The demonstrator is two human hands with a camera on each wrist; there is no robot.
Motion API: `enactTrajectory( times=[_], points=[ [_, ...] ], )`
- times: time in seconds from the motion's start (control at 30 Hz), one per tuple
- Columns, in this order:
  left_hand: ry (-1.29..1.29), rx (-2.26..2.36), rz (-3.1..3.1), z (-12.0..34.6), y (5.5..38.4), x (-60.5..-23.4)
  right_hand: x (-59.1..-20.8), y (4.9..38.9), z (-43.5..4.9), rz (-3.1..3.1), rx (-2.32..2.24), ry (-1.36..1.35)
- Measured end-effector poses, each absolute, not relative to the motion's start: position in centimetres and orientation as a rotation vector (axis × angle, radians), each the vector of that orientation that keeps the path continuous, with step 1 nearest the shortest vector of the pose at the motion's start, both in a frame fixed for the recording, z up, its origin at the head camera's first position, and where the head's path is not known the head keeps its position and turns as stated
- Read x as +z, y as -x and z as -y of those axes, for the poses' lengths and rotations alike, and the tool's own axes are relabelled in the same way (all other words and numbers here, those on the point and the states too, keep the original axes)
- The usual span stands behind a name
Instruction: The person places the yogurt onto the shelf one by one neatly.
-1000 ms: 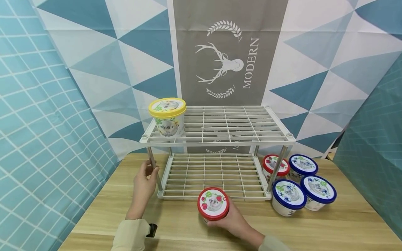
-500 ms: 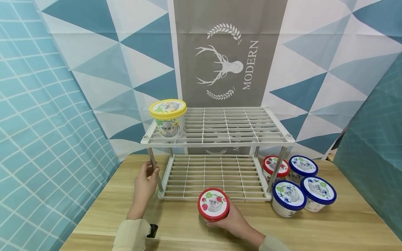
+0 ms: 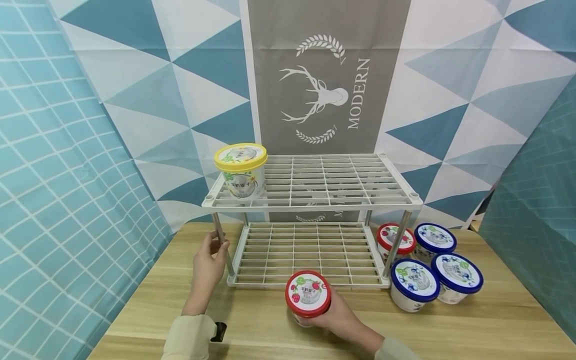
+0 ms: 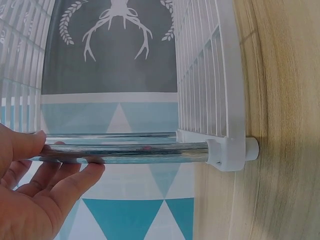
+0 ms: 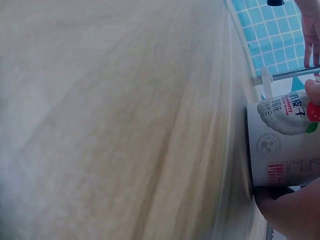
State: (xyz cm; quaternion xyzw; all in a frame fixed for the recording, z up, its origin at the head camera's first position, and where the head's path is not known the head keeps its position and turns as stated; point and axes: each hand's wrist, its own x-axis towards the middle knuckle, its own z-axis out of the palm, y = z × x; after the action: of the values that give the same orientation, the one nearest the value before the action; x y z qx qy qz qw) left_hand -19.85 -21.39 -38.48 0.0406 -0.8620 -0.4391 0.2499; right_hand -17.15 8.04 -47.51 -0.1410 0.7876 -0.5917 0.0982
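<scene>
Right hand holds the red-topped cup.
The cup is between the table's side edges, right of the left hand, which pinches the rack's front left pole.

Head cam bright, soft shadows, R wrist cam dim, tabletop blurry

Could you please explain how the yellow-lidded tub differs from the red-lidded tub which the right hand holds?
Lid: the yellow-lidded tub has a yellow rim, the red-lidded tub a red one.
Place: the yellow-lidded tub stands on the rack's upper shelf; the red-lidded tub is in front of the rack.
Contact: the right hand grips the red-lidded tub; no hand touches the yellow-lidded tub.
Shared: both are round, printed and lidded.
</scene>
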Motion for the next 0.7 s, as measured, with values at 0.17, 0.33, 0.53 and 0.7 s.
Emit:
enactTrajectory(
  times=[0.17,0.33,0.53,0.7],
  points=[
    [-0.124,-1.194,2.354,21.4,19.8,-38.5,-47.2,17.0,-8.2,-2.329,-1.748,0.407],
    [-0.13,-1.191,2.355,21.3,19.8,-38.5,-46.8,16.8,-8.2,-2.337,-1.746,0.395],
    [-0.133,-1.192,2.351,21.3,19.8,-38.4,-45.9,16.6,-8.3,-2.353,-1.721,0.359],
    [-0.126,-1.199,2.356,21.3,19.8,-38.5,-45.5,16.7,-8.6,-2.399,-1.689,0.349]
  ],
)
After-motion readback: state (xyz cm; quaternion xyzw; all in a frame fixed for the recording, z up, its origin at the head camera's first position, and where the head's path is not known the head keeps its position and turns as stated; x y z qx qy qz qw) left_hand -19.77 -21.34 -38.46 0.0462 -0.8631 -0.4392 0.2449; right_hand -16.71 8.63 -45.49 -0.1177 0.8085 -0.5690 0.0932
